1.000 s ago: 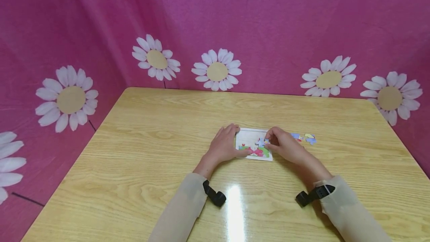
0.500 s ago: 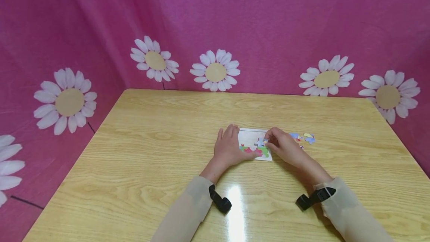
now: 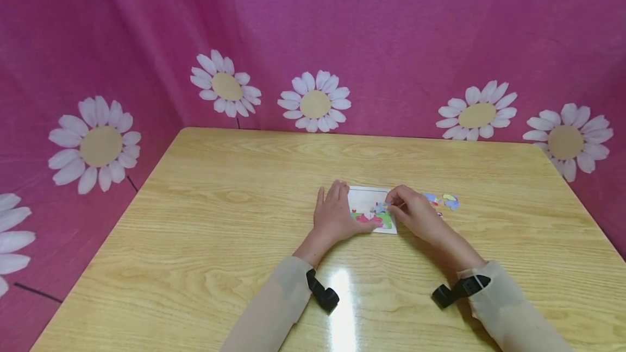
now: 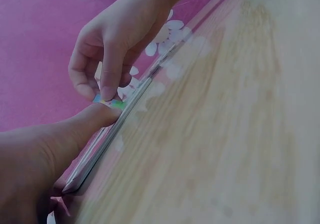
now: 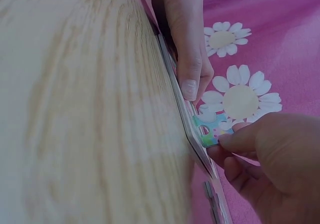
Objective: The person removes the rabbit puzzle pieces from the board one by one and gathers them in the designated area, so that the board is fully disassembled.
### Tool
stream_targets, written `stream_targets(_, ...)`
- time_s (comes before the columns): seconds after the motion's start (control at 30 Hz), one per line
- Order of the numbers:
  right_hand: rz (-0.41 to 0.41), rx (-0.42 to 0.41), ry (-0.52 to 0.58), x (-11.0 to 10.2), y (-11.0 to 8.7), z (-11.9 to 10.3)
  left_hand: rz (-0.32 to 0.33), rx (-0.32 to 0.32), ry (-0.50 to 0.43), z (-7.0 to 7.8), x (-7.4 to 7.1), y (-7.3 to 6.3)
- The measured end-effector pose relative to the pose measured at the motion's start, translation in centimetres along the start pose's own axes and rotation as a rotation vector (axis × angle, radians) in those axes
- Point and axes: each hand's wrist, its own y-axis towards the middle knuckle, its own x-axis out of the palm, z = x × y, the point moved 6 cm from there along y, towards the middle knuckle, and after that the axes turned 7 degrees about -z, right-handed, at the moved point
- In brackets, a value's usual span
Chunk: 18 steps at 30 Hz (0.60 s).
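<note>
A white-framed puzzle board lies on the wooden table, with green and pink pieces along its near side. My left hand rests over the board's left side, fingers spread, its thumb pressing on the near pieces. From the right, my right hand pinches a light-blue puzzle piece between thumb and forefinger, held low at the board's right part. In the right wrist view the piece looks tilted above the board's surface. The left fingers hide the board's left edge.
Loose blue and yellow puzzle pieces lie to the right of the board, partly behind my right hand. A pink curtain with white daisies stands behind the wooden table. Light glares off the table's near middle.
My left hand has shifted slightly right, its thumb now farther across the near pieces. The right hand stays almost in place with the piece, which has shifted only slightly.
</note>
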Motion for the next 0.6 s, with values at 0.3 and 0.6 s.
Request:
stream_targets(0.3, 0.028, -0.073, -0.053, -0.2, 0.0, -0.8, -0.003, -0.009, 0.000, 0.2, 0.1, 0.1)
stream_targets(0.6, 0.018, 0.012, 0.056, -0.4, -0.4, 0.2, -0.006, -0.019, -0.019, 0.1, 0.1, 0.1)
